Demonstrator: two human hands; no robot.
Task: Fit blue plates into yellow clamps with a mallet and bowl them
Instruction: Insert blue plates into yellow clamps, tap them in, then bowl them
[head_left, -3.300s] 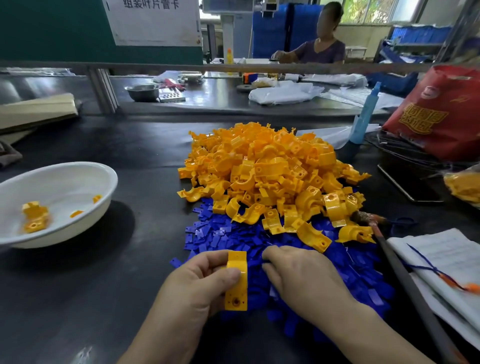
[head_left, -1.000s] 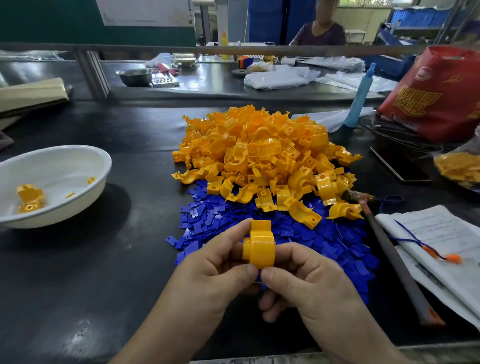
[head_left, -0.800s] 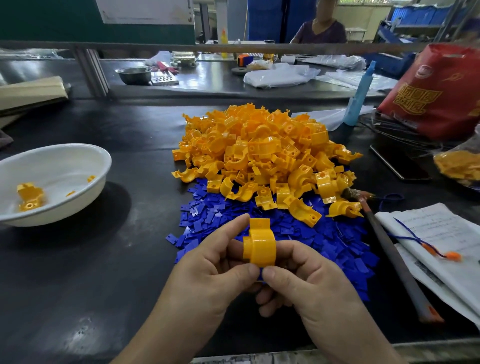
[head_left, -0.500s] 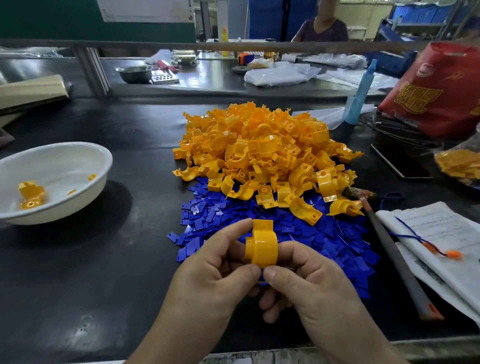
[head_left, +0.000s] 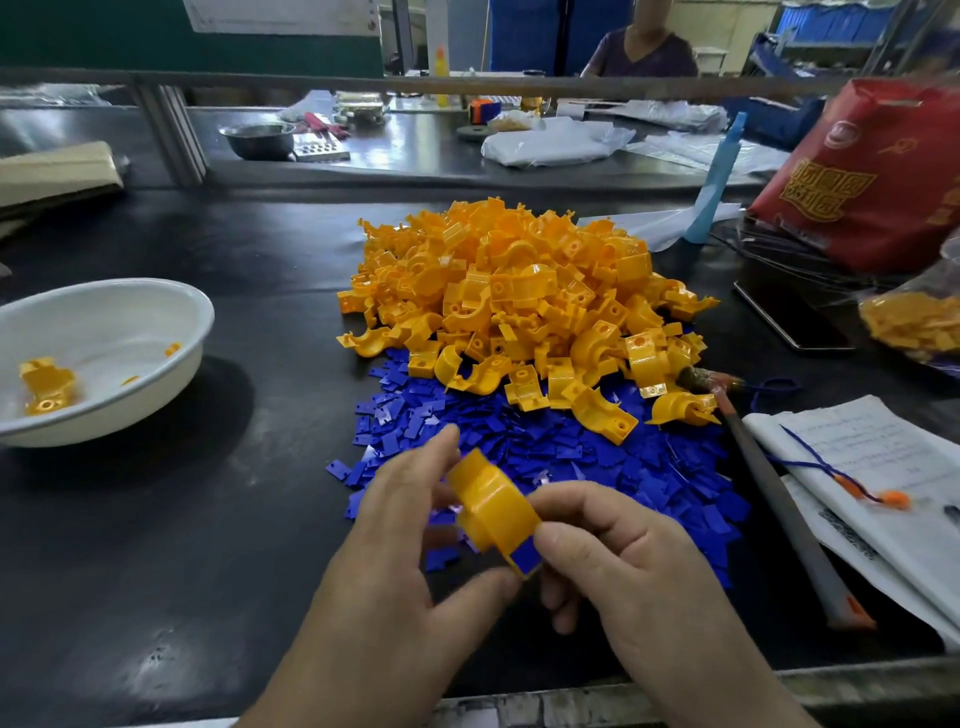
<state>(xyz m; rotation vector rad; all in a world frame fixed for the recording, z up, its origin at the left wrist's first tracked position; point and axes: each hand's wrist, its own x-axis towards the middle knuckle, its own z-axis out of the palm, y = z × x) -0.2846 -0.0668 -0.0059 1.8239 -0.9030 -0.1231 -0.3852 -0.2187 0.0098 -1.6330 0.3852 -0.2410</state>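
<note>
Sitting far left on a dark tabletop (head_left: 208, 519), a white bowl (head_left: 130, 410) has a few yellow pieces (head_left: 47, 384) lying inside. It is well apart from where the work is happening.

Next comes the left hand (head_left: 395, 545), spread wider than it was half a second ago. Its forefinger touches the upper end of a yellow clamp (head_left: 488, 501) and its thumb reaches under the lower end, a loose end-to-end hold.

A moment ago the clamp stood upright with its rounded back to the camera. Now it leans with its top toward the left, slightly blurred by the turn. That turn brings into sight a blue plate (head_left: 524, 556) at the clamp's lower right end, which did not show before. Whether the plate is fully home cannot be told.

Beyond the clamp, a heap of yellow clamps (head_left: 519, 301) rests on a spread of blue plates (head_left: 623, 467).

The right hand (head_left: 623, 561) curls round the clamp's lower end, its thumb pressed just beside the plate.

Further right, the mallet (head_left: 774, 493) lies on the tabletop with its head near the heap, and neither hand touches it.

The plate seems to be started by hand only. Tapping it in with the mallet and dropping the piece in the bowl likely come next.
</note>
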